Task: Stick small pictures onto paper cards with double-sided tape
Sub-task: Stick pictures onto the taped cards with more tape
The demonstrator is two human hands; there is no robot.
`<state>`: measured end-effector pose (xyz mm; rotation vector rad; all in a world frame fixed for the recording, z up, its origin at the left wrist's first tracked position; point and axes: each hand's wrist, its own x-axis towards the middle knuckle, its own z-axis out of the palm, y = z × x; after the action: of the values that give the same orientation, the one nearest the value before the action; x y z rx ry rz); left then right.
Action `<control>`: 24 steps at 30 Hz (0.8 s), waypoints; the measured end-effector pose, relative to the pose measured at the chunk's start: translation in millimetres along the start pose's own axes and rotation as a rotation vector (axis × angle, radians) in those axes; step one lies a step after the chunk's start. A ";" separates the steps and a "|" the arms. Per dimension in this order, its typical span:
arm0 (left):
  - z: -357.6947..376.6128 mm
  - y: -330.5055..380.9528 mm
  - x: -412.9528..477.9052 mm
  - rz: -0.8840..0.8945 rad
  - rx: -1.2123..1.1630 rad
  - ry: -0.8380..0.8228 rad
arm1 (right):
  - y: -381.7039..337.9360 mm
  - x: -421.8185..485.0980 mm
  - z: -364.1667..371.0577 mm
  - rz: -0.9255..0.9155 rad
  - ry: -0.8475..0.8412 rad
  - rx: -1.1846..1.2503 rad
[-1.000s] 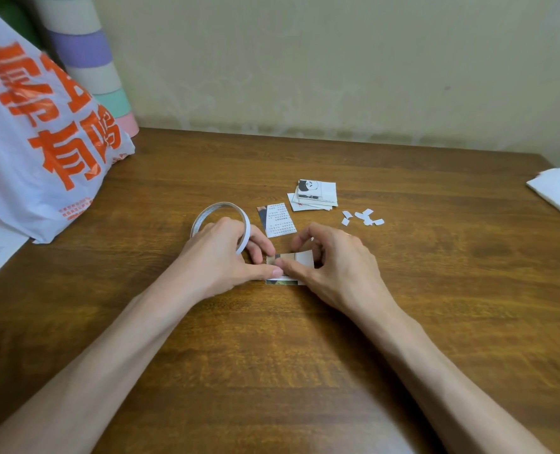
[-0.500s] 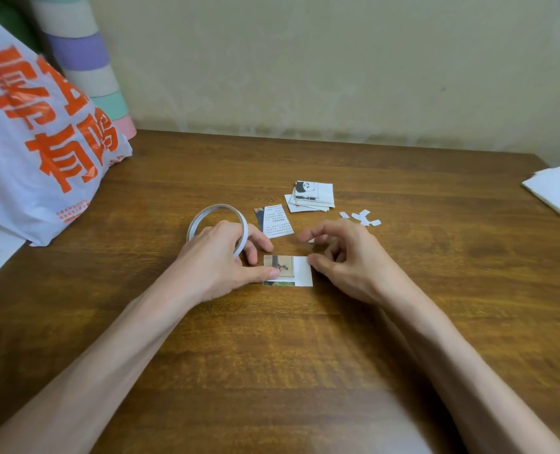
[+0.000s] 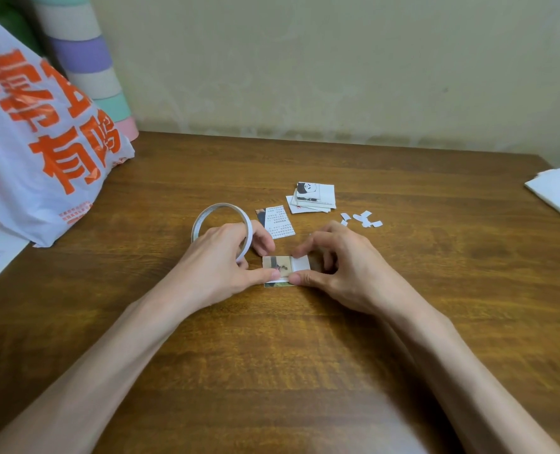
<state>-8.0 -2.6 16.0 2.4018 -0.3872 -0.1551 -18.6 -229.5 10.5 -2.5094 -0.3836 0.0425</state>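
Observation:
A small white paper card (image 3: 300, 265) with a brownish picture (image 3: 280, 266) on its left part lies flat on the wooden table (image 3: 304, 355). My left hand (image 3: 219, 260) has the thin white tape roll (image 3: 206, 215) looped round its fingers, and its thumb presses the card's left edge. My right hand (image 3: 340, 267) pinches the card's right side between thumb and forefinger. A printed slip (image 3: 277, 221) and a small stack of cards with pictures (image 3: 313, 197) lie just behind the hands.
Torn white backing scraps (image 3: 362, 219) lie right of the stack. A white plastic bag with orange print (image 3: 39, 142) fills the left side, with a striped pastel roll (image 3: 85, 60) behind it. Folded white paper (image 3: 558, 191) sits at the right edge.
My right hand drew back from the card half a second ago and has now returned to grip its right side. My left hand and the tape roll stayed in place.

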 end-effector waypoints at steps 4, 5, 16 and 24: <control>-0.8 0.1 -0.1 -0.008 0.073 -0.025 | 1.6 0.5 1.6 -0.061 0.001 -0.034; -0.9 0.4 -0.5 -0.011 0.087 -0.028 | 2.2 1.1 2.1 -0.073 -0.002 -0.032; -4.5 5.2 -3.2 -0.052 -0.470 0.148 | -2.1 3.5 10.7 -0.129 0.256 0.330; 2.0 9.9 -4.2 -0.031 -0.552 0.103 | -10.0 2.0 14.2 0.008 0.178 0.794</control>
<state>-14.7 -9.6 20.9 1.8621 -0.2225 -0.1313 -20.9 -213.3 4.6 -1.7136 -0.2205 -0.0235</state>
